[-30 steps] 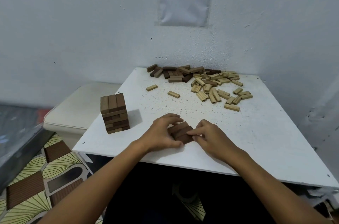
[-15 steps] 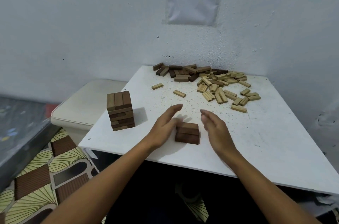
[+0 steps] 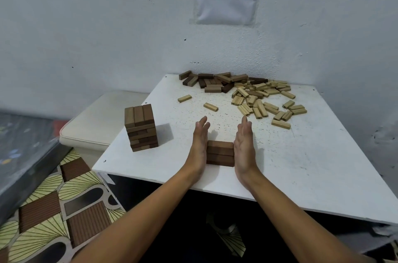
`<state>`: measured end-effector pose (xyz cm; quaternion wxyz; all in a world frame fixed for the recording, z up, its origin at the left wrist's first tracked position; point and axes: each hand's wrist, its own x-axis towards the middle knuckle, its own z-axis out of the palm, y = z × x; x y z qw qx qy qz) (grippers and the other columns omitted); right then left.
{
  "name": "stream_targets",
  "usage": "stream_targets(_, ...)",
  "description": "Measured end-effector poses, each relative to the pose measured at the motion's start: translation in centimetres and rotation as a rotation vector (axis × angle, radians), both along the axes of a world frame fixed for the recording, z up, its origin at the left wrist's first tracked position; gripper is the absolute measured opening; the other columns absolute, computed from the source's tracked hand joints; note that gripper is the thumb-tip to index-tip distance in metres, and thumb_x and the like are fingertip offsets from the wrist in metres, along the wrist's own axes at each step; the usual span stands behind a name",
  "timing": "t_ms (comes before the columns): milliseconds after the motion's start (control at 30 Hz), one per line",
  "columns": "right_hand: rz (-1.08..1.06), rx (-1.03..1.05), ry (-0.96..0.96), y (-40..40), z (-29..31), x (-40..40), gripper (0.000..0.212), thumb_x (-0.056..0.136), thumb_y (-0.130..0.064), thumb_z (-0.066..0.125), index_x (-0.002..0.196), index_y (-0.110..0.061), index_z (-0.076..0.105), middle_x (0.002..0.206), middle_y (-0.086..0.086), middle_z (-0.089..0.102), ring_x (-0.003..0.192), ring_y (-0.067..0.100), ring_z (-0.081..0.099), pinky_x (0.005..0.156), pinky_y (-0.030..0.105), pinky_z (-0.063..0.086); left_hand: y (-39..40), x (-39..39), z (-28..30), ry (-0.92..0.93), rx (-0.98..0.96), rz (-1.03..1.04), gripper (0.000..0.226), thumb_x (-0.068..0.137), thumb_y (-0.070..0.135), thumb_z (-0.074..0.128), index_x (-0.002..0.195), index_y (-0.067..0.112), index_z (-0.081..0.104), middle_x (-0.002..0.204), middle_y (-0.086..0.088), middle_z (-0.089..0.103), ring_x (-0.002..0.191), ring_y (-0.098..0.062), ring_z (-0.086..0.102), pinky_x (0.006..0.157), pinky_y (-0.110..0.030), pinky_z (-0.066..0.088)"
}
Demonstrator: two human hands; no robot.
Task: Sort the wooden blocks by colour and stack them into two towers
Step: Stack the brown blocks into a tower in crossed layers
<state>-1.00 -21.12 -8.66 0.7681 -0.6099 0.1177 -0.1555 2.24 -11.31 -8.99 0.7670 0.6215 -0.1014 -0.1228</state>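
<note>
Blocks lie scattered across the far side of my white table (image 3: 301, 165), dark pile (image 3: 213, 83) beside light pile (image 3: 265, 99), with a dark tower (image 3: 141, 130) near the left edge. Flat, fingers straight, my left hand (image 3: 199, 144) and right hand (image 3: 244, 146) press the ends of a small dark stack (image 3: 220, 156) at the near edge.

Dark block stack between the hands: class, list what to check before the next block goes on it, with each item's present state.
1. Both hands flat against the stack's sides, left hand, right hand: ok.
2. Dark stack squared, edges aligned: ok.
3. Stack holds dark blocks only: ok.
4. Loose dark blocks left to pick: ok.
5. Tower stands apart from the hands: ok.
6. Tower all one colour: cannot tell.
</note>
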Motion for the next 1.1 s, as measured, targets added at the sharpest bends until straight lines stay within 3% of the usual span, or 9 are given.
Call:
stream_targets(233, -0.028, 0.013, -0.008, 0.3, -0.5, 0.2, 0.079, 0.083, -0.066, 0.026, 0.154, -0.034, 0.013, 0.162, -0.01, 0.012, 0.146, 0.002, 0.013, 0.118, 0.027, 0.009, -0.3, 0.1, -0.5, -0.009, 0.012, 0.013, 0.078, 0.087, 0.072, 0.018, 0.151, 0.028, 0.026, 0.156, 0.002, 0.029, 0.144, -0.007, 0.022, 0.121, -0.032, 0.011)
stream_targets(367, -0.046, 0.023, -0.018, 0.3, -0.7, 0.3, 0.059, 0.099, -0.054, 0.024, 0.153, -0.033, 0.016, 0.161, -0.011, 0.014, 0.141, -0.003, 0.016, 0.116, 0.024, 0.011, -0.3, 0.1, -0.5, -0.015, 0.03, 0.008, 0.081, 0.081, 0.067, 0.017, 0.151, 0.027, 0.026, 0.157, -0.001, 0.029, 0.145, -0.009, 0.022, 0.121, -0.033, 0.011)
stream_targets(600, -0.042, -0.018, -0.03, -0.4, -0.9, 0.3, 0.052, 0.103, -0.042, 0.031, 0.153, -0.029, 0.021, 0.157, -0.009, 0.024, 0.13, -0.005, 0.025, 0.11, 0.023, 0.019, 0.1, 0.2, -0.2, -0.035, 0.053, -0.018, 0.074, 0.089, 0.07, 0.026, 0.15, 0.027, 0.029, 0.155, 0.002, 0.031, 0.143, -0.008, 0.023, 0.118, -0.03, 0.014)
stream_targets(700, 0.009, -0.155, 0.016, -2.5, -0.3, 0.1, 0.051, 0.099, -0.021, 0.051, 0.146, -0.028, 0.035, 0.143, -0.001, 0.043, 0.128, 0.009, 0.042, 0.1, 0.026, 0.034, 2.1, 1.2, 0.0, -0.183, 0.24, -0.049, 0.056, 0.084, 0.048, 0.048, 0.137, 0.029, 0.044, 0.143, 0.005, 0.047, 0.134, -0.005, 0.039, 0.109, -0.025, 0.029)
stream_targets(800, 0.153, -0.415, 0.077, -5.6, -0.1, -0.7, 0.062, 0.089, -0.004, 0.062, 0.141, -0.03, 0.04, 0.131, 0.002, 0.055, 0.128, 0.017, 0.049, 0.097, 0.027, 0.04, 4.6, 2.4, 0.2, -0.35, 0.483, -0.141, 0.06, 0.072, 0.032, 0.067, 0.129, 0.034, 0.049, 0.132, 0.01, 0.058, 0.127, -0.001, 0.048, 0.104, -0.023, 0.033)
stream_targets(933, 0.398, -0.807, 0.166, -7.8, -0.3, -2.0, 0.089, 0.079, -0.02, 0.078, 0.145, -0.047, 0.026, 0.136, -0.008, 0.051, 0.133, 0.006, 0.042, 0.106, 0.03, 0.033, 6.2, 3.1, 0.1, -0.462, 0.753, -0.306, 0.084, 0.066, 0.029, 0.085, 0.138, 0.037, 0.043, 0.133, 0.012, 0.056, 0.126, 0.001, 0.047, 0.105, -0.025, 0.035)
stream_targets(1033, 0.455, -0.904, 0.198, -7.6, -0.3, -2.1, 0.106, 0.07, -0.032, 0.084, 0.147, -0.052, 0.015, 0.139, -0.013, 0.047, 0.132, 0.002, 0.039, 0.106, 0.028, 0.031, 6.1, 3.4, -0.1, -0.497, 0.829, -0.337, 0.094, 0.065, 0.03, 0.088, 0.143, 0.038, 0.036, 0.135, 0.011, 0.054, 0.126, -0.002, 0.046, 0.105, -0.024, 0.034)
stream_targets(1100, 0.442, -0.935, 0.2, -7.3, -0.5, -1.9, 0.11, 0.065, -0.042, 0.083, 0.145, -0.057, 0.011, 0.138, -0.015, 0.047, 0.135, 0.008, 0.038, 0.111, 0.035, 0.031, 5.9, 3.5, -0.2, -0.501, 0.839, -0.343, 0.096, 0.063, 0.032, 0.087, 0.143, 0.04, 0.034, 0.132, 0.011, 0.055, 0.125, -0.005, 0.048, 0.105, -0.027, 0.036)
